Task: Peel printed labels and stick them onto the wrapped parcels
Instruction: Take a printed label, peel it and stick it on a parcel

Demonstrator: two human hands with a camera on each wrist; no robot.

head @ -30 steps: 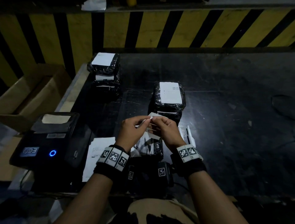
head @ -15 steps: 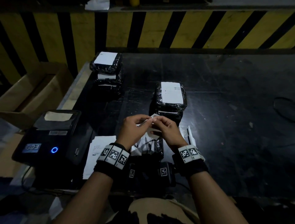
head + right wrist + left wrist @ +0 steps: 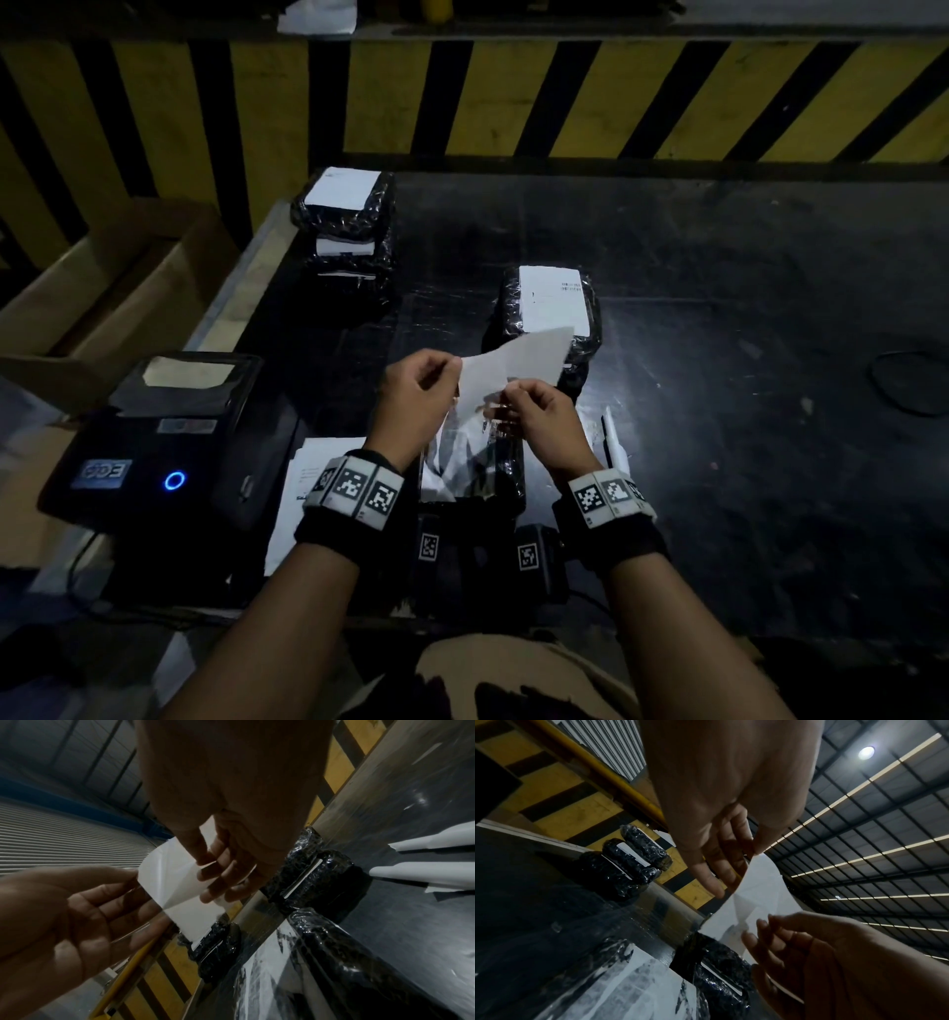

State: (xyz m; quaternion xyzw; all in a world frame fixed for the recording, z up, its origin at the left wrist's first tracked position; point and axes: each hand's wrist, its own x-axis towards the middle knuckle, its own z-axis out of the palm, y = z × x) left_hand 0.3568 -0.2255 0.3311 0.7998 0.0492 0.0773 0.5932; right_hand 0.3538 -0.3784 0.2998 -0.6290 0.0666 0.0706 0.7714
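One white label (image 3: 513,360) is held up in the air between the two hands, above the black counter (image 3: 719,360). Its left edge is pinched by the thumb and forefinger of the left hand (image 3: 416,395); its lower part, together with what looks like a clear backing film, is pinched by the fingertips of the right hand (image 3: 542,416). In the wrist views the sheet is seen curved between the two grips, the remaining fingers of each hand loosely extended.

Directly beneath the hands one wrapped parcel (image 3: 472,467) in black film is lying, with crumpled white and clear material on top of it. Just beyond the right hand a stack of parcels (image 3: 549,318) is placed, the top one already labelled; two layers can be made out. Farther off, beyond the left hand, a second stack (image 3: 346,226) of three labelled parcels is set near the counter's edge.

To the left of the left hand one black label printer (image 3: 164,442) with a blue lit ring is seated, and a white printed sheet (image 3: 303,483) is spread between it and the left wrist. To the right of the right wrist two rolled white strips (image 3: 424,860) are left on the counter. One open cardboard box (image 3: 102,288) stands beyond the printer.
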